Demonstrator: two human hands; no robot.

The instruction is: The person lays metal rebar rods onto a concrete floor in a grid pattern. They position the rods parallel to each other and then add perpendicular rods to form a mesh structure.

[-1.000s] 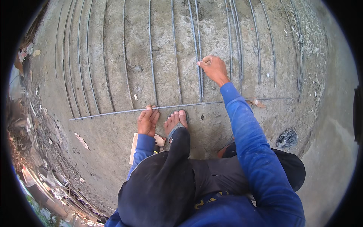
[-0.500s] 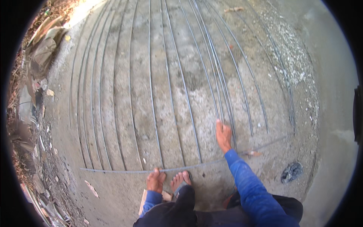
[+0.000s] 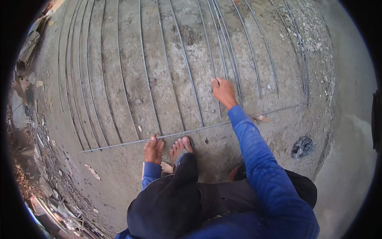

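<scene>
Several thin steel rods lie lengthwise on a rough concrete surface, fanning away from me. A ribbed rebar (image 3: 115, 145) crosses near their close ends. My left hand (image 3: 152, 151) is closed on this crosswise rebar, left of my bare toes, with its fingertips over the bar. Farther out and to the right, my right hand (image 3: 224, 93) pinches one lengthwise steel rod (image 3: 206, 38) between thumb and fingers. That rod's near end (image 3: 219, 111) shows below the hand, just short of the crosswise rebar. Neighbouring rods (image 3: 237, 73) run close by on its right.
My sandalled foot (image 3: 182, 149) is close behind the rebar. A dark crumpled lump (image 3: 303, 147) lies at right, and a brown scrap (image 3: 262, 118) rests by the bar. Debris (image 3: 43, 159) lines the left edge; smooth grey ground (image 3: 350, 99) borders the right.
The view has tilted, so the rods and hands appear higher. The rod in my right hand now shows its near end below my fingers, apart from its neighbours. My left hand stays at the rebar.
</scene>
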